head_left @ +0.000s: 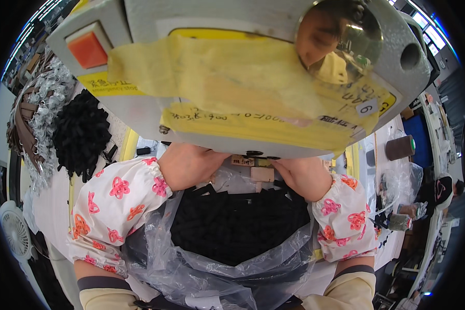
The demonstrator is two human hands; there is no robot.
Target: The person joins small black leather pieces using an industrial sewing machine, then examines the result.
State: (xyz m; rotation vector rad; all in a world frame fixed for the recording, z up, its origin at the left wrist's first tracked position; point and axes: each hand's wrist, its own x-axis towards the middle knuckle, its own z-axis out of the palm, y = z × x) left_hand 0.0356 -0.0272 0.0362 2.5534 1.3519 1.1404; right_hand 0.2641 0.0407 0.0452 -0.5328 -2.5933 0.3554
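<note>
A large grey machine head (144, 116), patched with yellow tape, hangs in front of me and covers the fingertips of both hands. My left hand (191, 166) reaches under its lower edge from the left, fingers bent together. From the other side my right hand (306, 175) comes in with thumb and fingers drawn together near a small dark piece. What either hand pinches is hidden or too small to name. Between my forearms a clear plastic bag (163, 258) lies open, full of short black fabric strips (237, 222). A small pale block (262, 174) sits between my hands.
A pile of black strips (81, 132) and a bundle of brown straps (26, 116) in clear plastic lie at left. Below them stands a white fan (15, 232). At right are a brown thread cone (400, 148), crumpled plastic and a dark cap (439, 192).
</note>
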